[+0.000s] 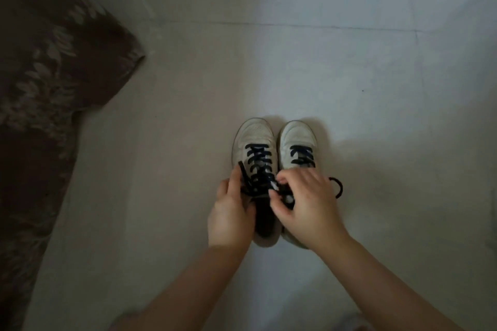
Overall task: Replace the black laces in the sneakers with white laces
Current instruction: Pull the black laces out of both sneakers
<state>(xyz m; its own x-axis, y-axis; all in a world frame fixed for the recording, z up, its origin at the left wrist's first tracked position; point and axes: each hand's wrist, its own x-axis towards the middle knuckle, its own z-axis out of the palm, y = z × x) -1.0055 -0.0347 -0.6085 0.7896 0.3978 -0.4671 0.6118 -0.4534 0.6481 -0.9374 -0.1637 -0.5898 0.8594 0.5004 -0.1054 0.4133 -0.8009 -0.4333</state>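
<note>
Two white sneakers stand side by side on the pale floor, toes pointing away from me. The left sneaker [255, 140] and the right sneaker [295, 137] both carry black laces [258, 161]. My left hand [231, 212] pinches a loose black lace end at the left sneaker's left side. My right hand [306, 204] reaches over the top eyelets of the left sneaker and its fingers curl on the black lace there. My right hand covers the rear of the right sneaker. A loop of black lace [337, 187] sticks out to the right of that hand.
A dark brown cloth with a pale leaf pattern [48, 83] hangs along the left side, down to the floor. The tiled floor [349, 62] stretches beyond and to the right of the sneakers. The light is dim.
</note>
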